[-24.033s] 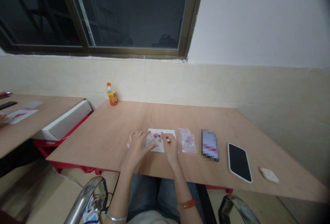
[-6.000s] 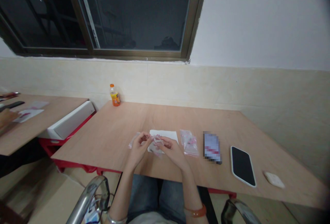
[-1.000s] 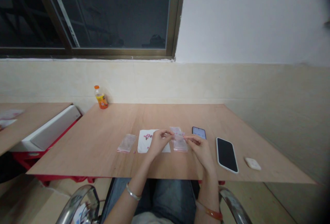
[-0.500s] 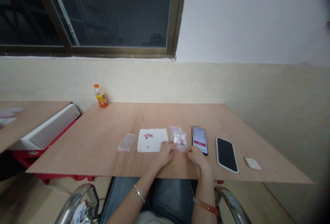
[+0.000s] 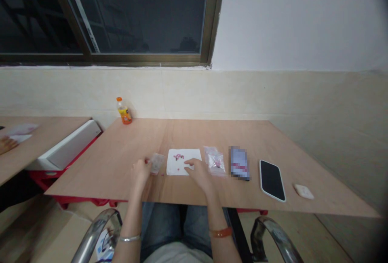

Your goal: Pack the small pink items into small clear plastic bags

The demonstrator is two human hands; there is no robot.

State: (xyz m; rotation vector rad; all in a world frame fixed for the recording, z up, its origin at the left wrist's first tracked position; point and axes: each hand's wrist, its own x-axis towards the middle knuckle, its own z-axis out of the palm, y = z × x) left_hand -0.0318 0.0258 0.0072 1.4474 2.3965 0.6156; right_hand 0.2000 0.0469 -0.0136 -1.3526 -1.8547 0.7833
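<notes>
My left hand (image 5: 140,171) pinches the left edge of a small clear zip bag (image 5: 157,163), its fingertips closed by a reddish spot. Over the right part of a white paper sheet (image 5: 172,170) reaches my right hand (image 5: 198,171), thumb and forefinger apart with nothing visible between them. Several small pink and dark red pieces (image 5: 178,157) lie grouped on the sheet, and a single piece (image 5: 178,169) sits just below them. To the right of the sheet rests a second clear bag (image 5: 216,162) with small pink contents, touched by neither hand.
On the right are a phone (image 5: 239,164) with a blurred screen, a dark-screened tablet-like device (image 5: 272,180) and a white flat object (image 5: 304,191). An orange drink bottle (image 5: 124,111) stands at the back left. A second table (image 5: 60,127) adjoins on the left.
Both hands have left the right-hand bag and moved left. My left hand now grips the left bag, which has shifted; my right hand is over the paper. The view has turned slightly left.
</notes>
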